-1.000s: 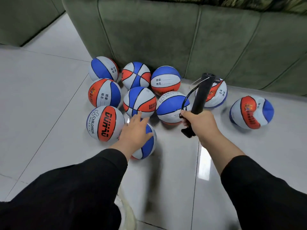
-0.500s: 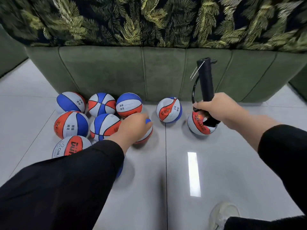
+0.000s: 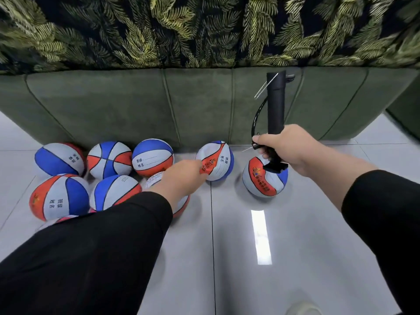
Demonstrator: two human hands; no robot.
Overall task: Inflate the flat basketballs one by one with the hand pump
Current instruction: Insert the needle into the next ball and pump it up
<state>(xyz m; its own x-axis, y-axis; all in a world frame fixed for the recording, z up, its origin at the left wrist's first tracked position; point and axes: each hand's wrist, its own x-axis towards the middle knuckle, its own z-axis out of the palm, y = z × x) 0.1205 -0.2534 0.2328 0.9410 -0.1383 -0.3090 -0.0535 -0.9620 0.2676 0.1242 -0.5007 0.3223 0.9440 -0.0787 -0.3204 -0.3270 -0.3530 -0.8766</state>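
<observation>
1. Right hand (image 3: pixel 288 147) grips the hand pump (image 3: pixel 275 105) low on its stiff barrel, upright
2. Left hand (image 3: pixel 181 176) reaches the basketball (image 3: pixel 218 162) ahead; finger posture hidden, cannot tell
3. Ball looks light, soft, dented; cup it from above

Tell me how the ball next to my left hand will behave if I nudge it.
The ball looks dented and partly flat, so it would probably wobble rather than roll far. The glossy tiled floor may let it slide. It likely yields softly under the left hand.
</observation>
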